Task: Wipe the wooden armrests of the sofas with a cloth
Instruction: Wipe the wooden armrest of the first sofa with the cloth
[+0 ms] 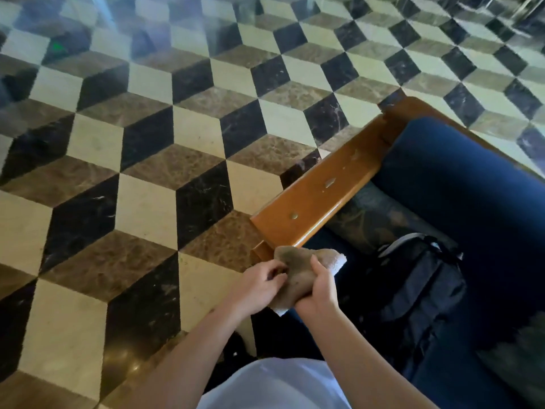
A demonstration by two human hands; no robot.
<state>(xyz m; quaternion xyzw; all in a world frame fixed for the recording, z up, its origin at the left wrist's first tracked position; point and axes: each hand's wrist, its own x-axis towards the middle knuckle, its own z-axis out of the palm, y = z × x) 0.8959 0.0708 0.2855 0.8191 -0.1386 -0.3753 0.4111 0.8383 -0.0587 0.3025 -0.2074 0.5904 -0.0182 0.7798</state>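
A wooden armrest [321, 190] runs diagonally from lower left to upper right along a sofa with a dark blue cushion [460, 184]. Pale smudges mark its top. Just below the armrest's near end I hold a dirty beige cloth [298, 271] in both hands. My right hand [320, 287] grips the cloth's bunched lower part. My left hand [261, 283] pinches the cloth's left edge with its fingertips. The cloth overlaps the armrest's near corner; I cannot tell whether it touches it.
A black backpack [413, 287] lies on the sofa seat beside my right arm. A patterned bolster [380, 219] sits along the armrest's inner side. The floor [141, 160] is glossy marble in a cube pattern to the left.
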